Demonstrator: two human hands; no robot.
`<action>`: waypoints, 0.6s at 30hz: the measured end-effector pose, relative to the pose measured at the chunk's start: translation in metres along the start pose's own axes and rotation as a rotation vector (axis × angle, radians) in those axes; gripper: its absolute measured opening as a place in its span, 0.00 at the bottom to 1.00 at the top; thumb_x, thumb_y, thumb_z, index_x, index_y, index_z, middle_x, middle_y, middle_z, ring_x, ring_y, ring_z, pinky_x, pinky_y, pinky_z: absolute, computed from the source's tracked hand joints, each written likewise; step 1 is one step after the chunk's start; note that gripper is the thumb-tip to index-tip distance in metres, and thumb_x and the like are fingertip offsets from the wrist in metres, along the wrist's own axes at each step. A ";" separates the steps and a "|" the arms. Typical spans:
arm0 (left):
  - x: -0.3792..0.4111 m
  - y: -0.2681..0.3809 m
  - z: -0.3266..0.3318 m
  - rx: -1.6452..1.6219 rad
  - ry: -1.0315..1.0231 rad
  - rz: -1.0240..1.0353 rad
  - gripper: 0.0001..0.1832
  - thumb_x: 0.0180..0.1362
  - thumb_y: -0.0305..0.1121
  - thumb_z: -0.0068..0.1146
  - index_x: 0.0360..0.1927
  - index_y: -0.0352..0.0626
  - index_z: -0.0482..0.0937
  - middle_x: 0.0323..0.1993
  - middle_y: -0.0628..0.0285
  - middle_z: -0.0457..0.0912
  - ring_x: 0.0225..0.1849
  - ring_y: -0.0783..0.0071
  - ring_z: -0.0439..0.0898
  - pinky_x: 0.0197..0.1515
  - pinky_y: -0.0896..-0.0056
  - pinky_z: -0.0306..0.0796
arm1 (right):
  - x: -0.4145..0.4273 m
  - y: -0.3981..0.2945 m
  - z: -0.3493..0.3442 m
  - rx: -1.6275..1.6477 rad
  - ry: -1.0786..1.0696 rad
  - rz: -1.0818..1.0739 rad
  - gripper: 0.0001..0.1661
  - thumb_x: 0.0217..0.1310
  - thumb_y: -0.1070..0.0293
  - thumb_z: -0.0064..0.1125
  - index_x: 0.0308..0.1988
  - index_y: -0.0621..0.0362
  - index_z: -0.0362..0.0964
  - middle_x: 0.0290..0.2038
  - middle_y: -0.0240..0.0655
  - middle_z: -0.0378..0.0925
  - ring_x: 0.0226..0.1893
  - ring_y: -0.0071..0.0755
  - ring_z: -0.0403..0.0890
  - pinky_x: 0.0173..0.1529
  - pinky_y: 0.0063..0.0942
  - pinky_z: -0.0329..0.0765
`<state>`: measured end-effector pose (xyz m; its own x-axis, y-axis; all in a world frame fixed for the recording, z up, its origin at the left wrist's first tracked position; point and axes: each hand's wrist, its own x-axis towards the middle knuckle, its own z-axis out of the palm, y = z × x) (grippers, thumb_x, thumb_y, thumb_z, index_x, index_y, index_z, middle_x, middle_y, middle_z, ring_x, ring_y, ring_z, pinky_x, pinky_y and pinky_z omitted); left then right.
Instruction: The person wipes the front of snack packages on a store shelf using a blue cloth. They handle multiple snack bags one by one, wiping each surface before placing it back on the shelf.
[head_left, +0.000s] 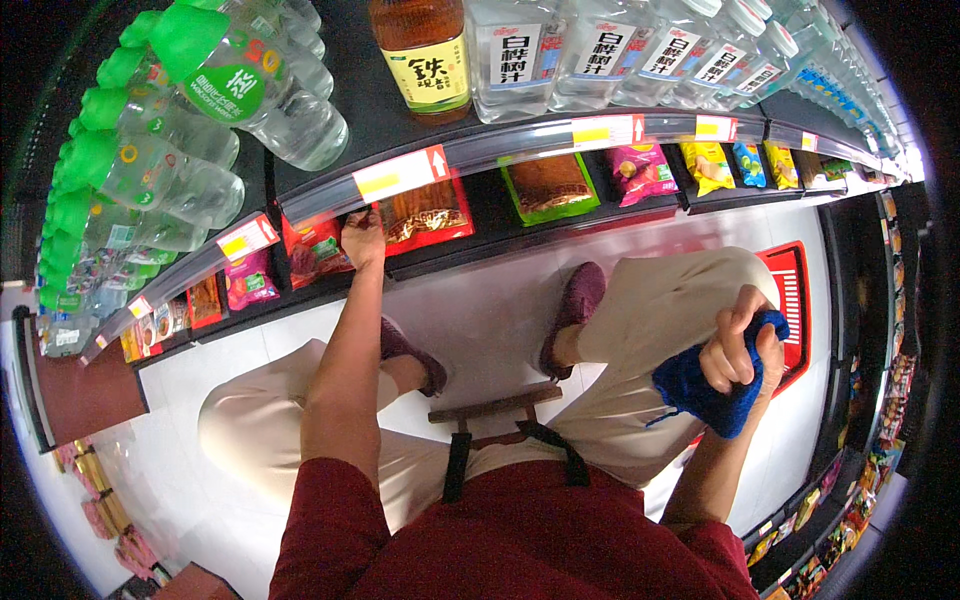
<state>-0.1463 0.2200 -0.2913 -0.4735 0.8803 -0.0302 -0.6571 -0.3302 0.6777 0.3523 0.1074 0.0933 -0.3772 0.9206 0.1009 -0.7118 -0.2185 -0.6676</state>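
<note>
My left hand (364, 238) reaches down to the low shelf, between a red snack packet (316, 251) on its left and a larger red packet with a clear window (427, 214) on its right. Its fingers are curled and partly hidden beneath the upper shelf's price rail (495, 157), so whether they pinch a packet is unclear. A crumpled dark blue cloth (709, 386) is in my right hand (739, 352), raised over my right knee. The fingers wrap around the fabric, and part of it hangs below them.
Green-capped water bottles (217, 75), a brown tea bottle (420, 60) and large clear bottles (517, 67) line the upper shelf. Beneath are a green-edged packet (551, 187) and pink packet (641, 172). A red plastic basket (793, 300) stands beside my right knee. Another stocked shelf (825, 480) runs along the right.
</note>
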 end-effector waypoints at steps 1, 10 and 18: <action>0.000 -0.001 -0.002 0.084 0.051 0.027 0.09 0.56 0.28 0.47 0.35 0.35 0.77 0.36 0.60 0.77 0.38 0.66 0.73 0.43 0.63 0.69 | 0.000 0.000 0.000 0.002 -0.005 0.001 0.15 0.69 0.65 0.48 0.39 0.70 0.60 0.14 0.32 0.62 0.07 0.16 0.56 0.10 0.19 0.55; 0.003 0.012 -0.004 1.064 0.269 0.180 0.07 0.53 0.27 0.50 0.35 0.38 0.75 0.37 0.57 0.77 0.44 0.60 0.73 0.49 0.52 0.68 | 0.003 0.001 0.005 -0.014 -0.010 0.006 0.14 0.68 0.66 0.48 0.40 0.70 0.60 0.15 0.34 0.62 0.07 0.16 0.55 0.11 0.19 0.54; -0.058 0.054 0.139 2.035 0.082 0.593 0.19 0.48 0.29 0.59 0.47 0.39 0.75 0.48 0.47 0.74 0.51 0.46 0.71 0.52 0.51 0.66 | 0.000 0.002 -0.001 -0.043 0.011 -0.016 0.15 0.68 0.65 0.49 0.39 0.69 0.60 0.14 0.33 0.62 0.06 0.16 0.55 0.10 0.19 0.54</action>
<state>-0.0728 0.1989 -0.1513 -0.3894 0.8043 0.4489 0.9176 0.2961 0.2654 0.3512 0.1071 0.0916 -0.3590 0.9275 0.1039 -0.6918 -0.1897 -0.6967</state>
